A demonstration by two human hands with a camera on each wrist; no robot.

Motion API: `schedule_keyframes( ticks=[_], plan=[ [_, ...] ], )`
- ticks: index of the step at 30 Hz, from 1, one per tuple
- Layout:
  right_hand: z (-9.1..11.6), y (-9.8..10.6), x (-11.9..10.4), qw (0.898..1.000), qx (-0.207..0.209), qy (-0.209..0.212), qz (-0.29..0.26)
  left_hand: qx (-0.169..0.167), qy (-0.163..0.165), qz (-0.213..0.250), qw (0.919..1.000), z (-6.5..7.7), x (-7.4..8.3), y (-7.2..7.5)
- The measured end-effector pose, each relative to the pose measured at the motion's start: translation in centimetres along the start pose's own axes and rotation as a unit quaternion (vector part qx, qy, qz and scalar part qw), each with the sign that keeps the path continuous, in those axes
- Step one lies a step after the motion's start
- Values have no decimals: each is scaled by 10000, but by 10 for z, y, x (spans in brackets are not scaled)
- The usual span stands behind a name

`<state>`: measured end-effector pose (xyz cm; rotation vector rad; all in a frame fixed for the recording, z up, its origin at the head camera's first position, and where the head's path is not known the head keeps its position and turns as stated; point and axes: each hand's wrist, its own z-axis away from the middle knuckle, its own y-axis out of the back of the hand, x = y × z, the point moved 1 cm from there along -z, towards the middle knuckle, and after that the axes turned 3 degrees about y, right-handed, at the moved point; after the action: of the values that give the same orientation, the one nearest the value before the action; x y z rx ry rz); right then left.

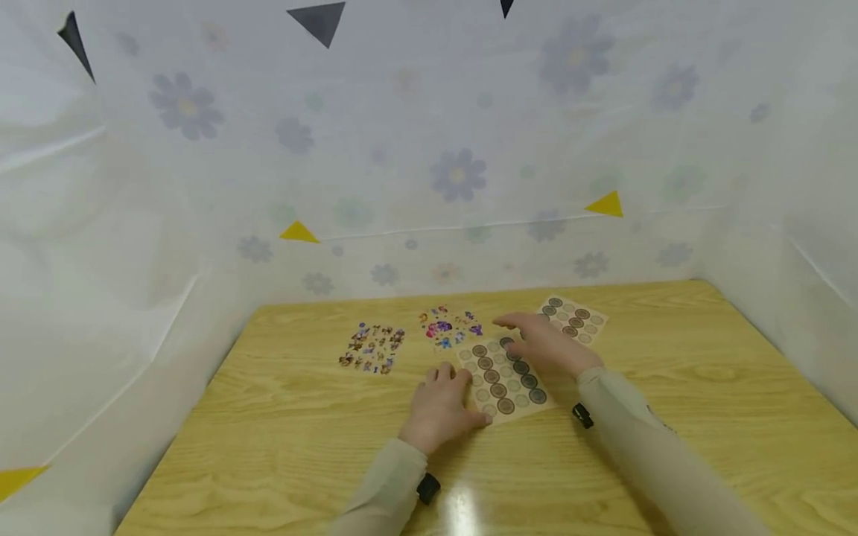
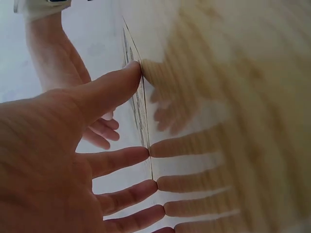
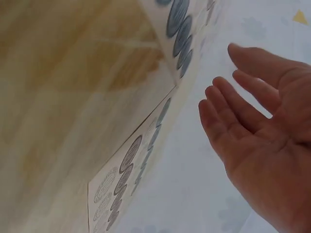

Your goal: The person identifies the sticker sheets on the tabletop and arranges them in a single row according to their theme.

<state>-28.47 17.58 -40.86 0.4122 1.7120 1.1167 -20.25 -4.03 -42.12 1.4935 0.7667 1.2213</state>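
Pale cloth sleeve [image 1: 663, 463]; right hand [image 1: 544, 341] above glossy wood-grain tabletop [image 1: 302, 447], fingers extended, thumb apart; left hand [image 1: 437, 406], fingers spread, thumb at edge of rectangular disc-printed sheet [image 1: 492, 376].

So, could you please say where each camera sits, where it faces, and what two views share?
Head: worn on the head, facing forward and down at the yellow wood-grain table; left hand, right hand and both pale fabric sleeves show.
Left wrist: on that wrist, looking along the table; left hand close up, right hand and sleeve behind.
Right wrist: on that wrist, looking along the table; only the right hand shows.
Head and right wrist share the nearer pale rectangular sheet with printed circles and the farther similar sheet.
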Motion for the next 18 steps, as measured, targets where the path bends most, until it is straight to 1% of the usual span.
schedule_keyframes(
  ticks=[5, 8, 12, 18],
  plan=[
    [-16, 1, 16, 9987, -480, -162, 52, -9, 40, 127, 9999, -1, -3, -1],
    [-20, 1, 22, 9973, -700, -196, 60, -32, -1, 234, 9997, -3, -6, -2],
    [-23, 2, 22, 9970, -754, -184, -29, -19, -65, 377, 9993, -5, -9, -3],
    [-26, 2, 20, 9961, -856, -126, -181, -68, -71, 446, 9990, -8, -12, -2]
  ],
)
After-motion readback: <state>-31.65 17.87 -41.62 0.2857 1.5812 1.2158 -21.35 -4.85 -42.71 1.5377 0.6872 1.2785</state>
